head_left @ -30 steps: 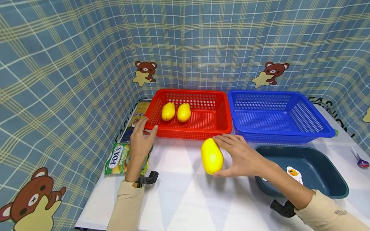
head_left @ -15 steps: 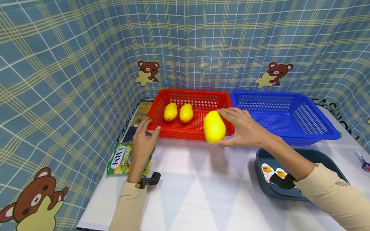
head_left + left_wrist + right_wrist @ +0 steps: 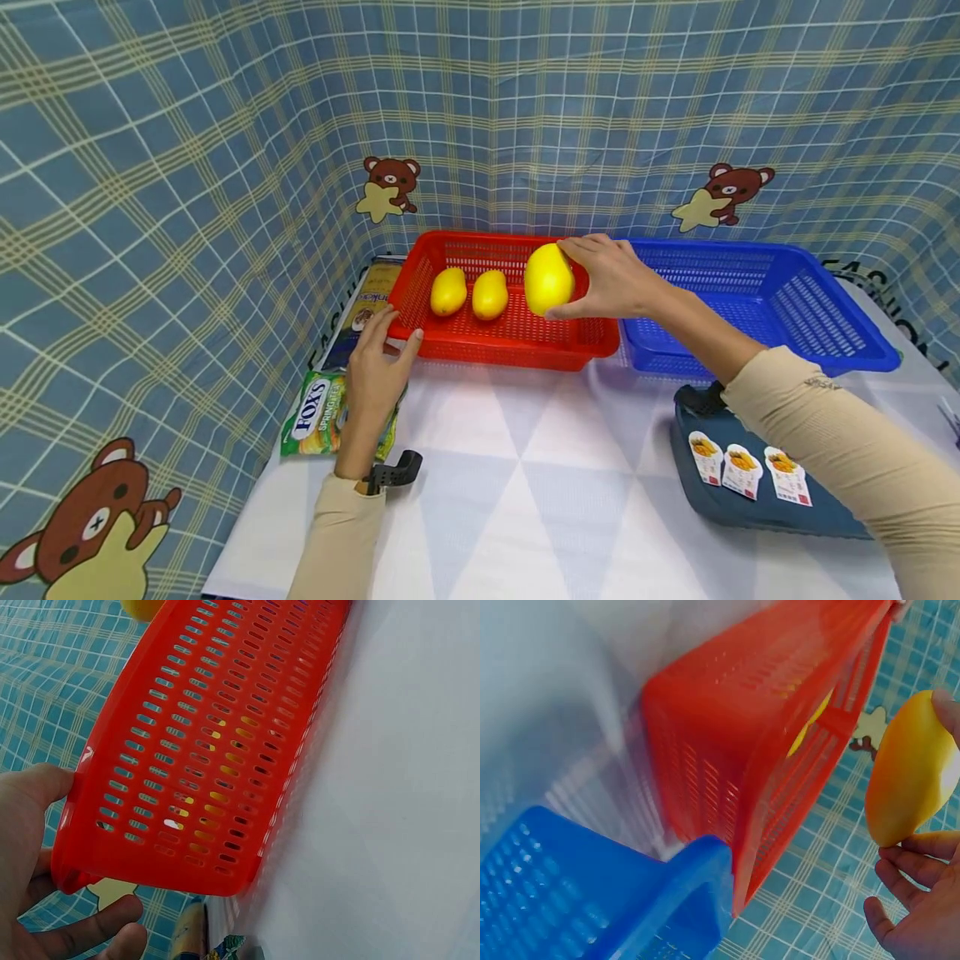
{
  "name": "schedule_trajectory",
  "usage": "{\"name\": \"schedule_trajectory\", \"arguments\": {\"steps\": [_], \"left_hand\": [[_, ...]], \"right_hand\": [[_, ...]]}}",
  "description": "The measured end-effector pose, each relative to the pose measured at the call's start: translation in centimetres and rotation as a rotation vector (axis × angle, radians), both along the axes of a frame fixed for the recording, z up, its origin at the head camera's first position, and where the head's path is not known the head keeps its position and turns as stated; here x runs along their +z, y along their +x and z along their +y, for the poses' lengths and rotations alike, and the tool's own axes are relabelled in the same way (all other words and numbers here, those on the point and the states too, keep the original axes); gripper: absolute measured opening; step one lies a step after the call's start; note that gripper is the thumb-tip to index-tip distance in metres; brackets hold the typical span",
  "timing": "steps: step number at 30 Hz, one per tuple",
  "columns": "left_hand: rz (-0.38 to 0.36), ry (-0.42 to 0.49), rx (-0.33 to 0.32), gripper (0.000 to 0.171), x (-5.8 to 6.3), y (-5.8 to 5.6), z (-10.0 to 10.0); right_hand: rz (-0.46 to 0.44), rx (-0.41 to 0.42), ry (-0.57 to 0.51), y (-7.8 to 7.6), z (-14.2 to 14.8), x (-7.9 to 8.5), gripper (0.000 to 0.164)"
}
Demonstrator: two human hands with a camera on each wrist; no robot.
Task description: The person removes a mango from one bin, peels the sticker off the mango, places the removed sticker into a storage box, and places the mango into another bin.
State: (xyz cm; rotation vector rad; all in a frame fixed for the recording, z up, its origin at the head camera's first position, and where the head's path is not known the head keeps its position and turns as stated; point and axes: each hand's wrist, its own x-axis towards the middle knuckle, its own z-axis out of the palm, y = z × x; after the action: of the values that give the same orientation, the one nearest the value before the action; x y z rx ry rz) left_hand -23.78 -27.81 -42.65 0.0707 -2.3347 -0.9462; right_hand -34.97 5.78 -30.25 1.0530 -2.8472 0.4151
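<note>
A yellow mango (image 3: 548,281) is held by my right hand (image 3: 613,277) between thumb and fingertips, above the right part of the red basket (image 3: 502,352). In the right wrist view the mango (image 3: 909,769) hangs clear of the basket's rim. Two more mangoes (image 3: 448,292) lie side by side in the left half of that basket. My left hand (image 3: 375,367) grips the basket's front left corner. The left wrist view has its thumb (image 3: 49,782) on the rim and a finger passing behind the corner.
A blue basket (image 3: 765,362) stands right of the red one. In front of it, a dark teal tub (image 3: 697,492) with several mango-picture labels (image 3: 742,471) is partly covered by my right sleeve. A FOX'S candy bag (image 3: 315,417) and a dark-and-gold packet (image 3: 367,304) lie at left.
My right hand has carried the mango from in front of the red basket up and forward to above it. The left hand stays at the basket's corner. The view has shifted slightly.
</note>
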Motion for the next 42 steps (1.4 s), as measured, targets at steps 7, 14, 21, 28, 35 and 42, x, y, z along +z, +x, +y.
{"name": "schedule_trajectory", "arguments": {"steps": [7, 14, 21, 28, 35, 42], "left_hand": [[0.020, 0.009, -0.002, 0.059, -0.3, 0.0, -0.2], [0.004, 0.015, 0.017, 0.059, -0.2, 0.1, -0.3], [-0.027, 0.006, 0.026, 0.060, -0.4, 0.1, -0.4], [-0.045, 0.018, 0.014, 0.061, -0.3, -0.1, -0.2], [-0.057, 0.016, -0.005, 0.063, 0.0, -0.3, 0.3], [-0.047, 0.007, 0.028, 0.061, 0.1, -0.1, -0.3]], "right_hand": [[-0.023, 0.003, 0.073, -2.9, -2.0, -0.2, 0.110], [-0.071, 0.015, 0.143, -5.4, -3.7, -0.8, 0.110], [-0.102, 0.028, 0.258, -7.2, -4.8, -1.7, 0.109], [-0.124, 0.044, 0.323, -8.7, -5.4, -2.9, 0.107], [-0.146, 0.034, 0.401, -9.6, -5.3, -4.0, 0.110], [-0.186, 0.037, 0.423, -10.2, -6.8, -4.4, 0.107]]}}
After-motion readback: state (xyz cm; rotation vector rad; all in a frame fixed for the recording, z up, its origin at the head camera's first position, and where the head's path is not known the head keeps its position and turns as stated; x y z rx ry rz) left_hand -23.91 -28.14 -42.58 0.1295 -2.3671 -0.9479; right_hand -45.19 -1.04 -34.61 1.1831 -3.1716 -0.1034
